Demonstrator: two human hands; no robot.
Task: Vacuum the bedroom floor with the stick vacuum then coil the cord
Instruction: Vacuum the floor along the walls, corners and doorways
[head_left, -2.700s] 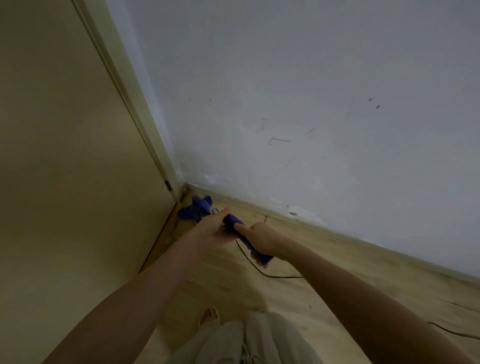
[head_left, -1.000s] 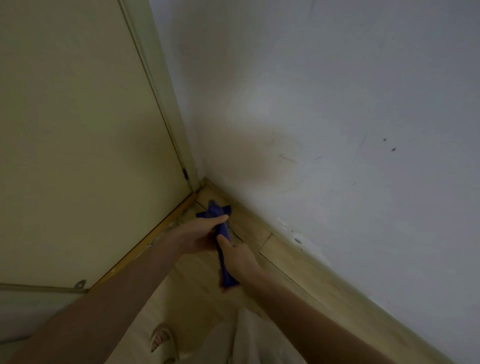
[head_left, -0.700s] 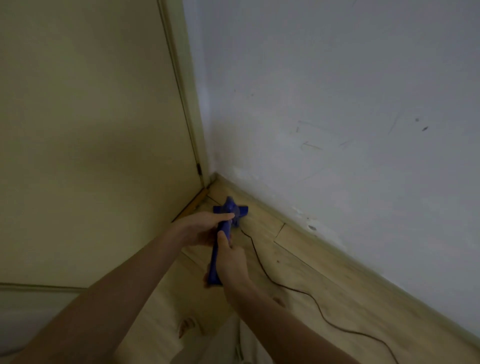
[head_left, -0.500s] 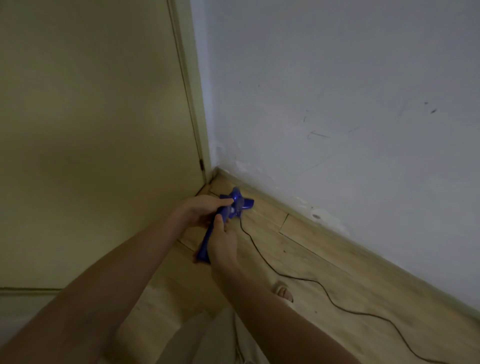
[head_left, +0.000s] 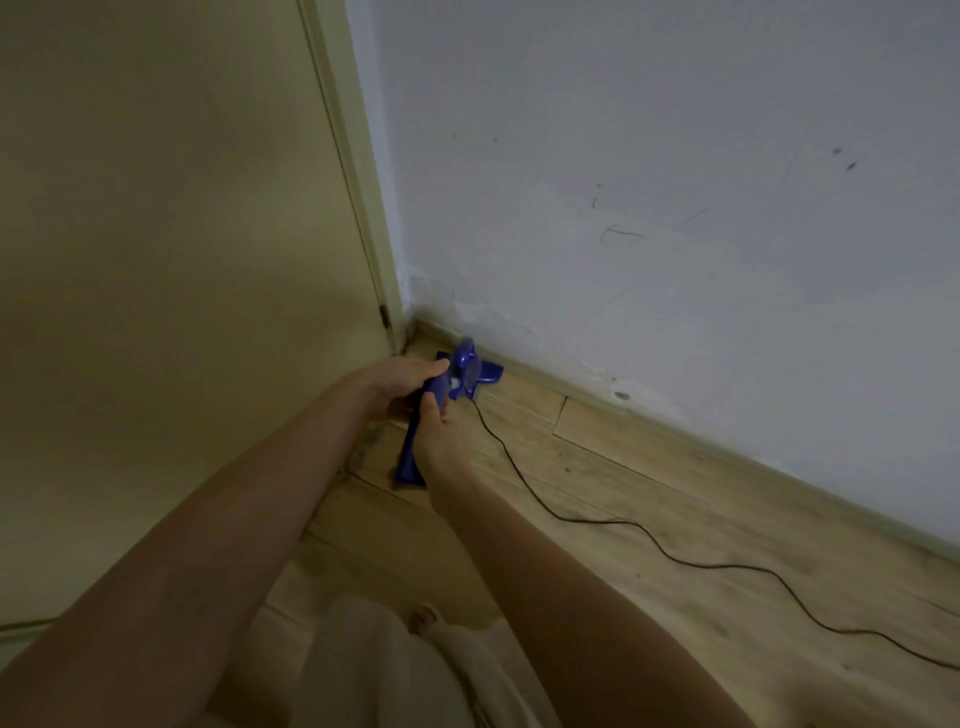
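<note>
— Why both hands on it?

— The left hand (head_left: 400, 382) curls round the upper part of the glossy blue plastic stick vacuum (head_left: 441, 402), and the right hand (head_left: 434, 441) grips the handle below it, probably to steer the flat nozzle into the corner.

— Where is the nozzle?

— On the pale wooden plank floor (head_left: 649, 499), beside the skirting under the scuffed matte white wall (head_left: 675, 208). The thin black cord (head_left: 613, 522) trails loose, uncoiled, rightwards. A smooth cream door (head_left: 171, 234) stands left.
</note>
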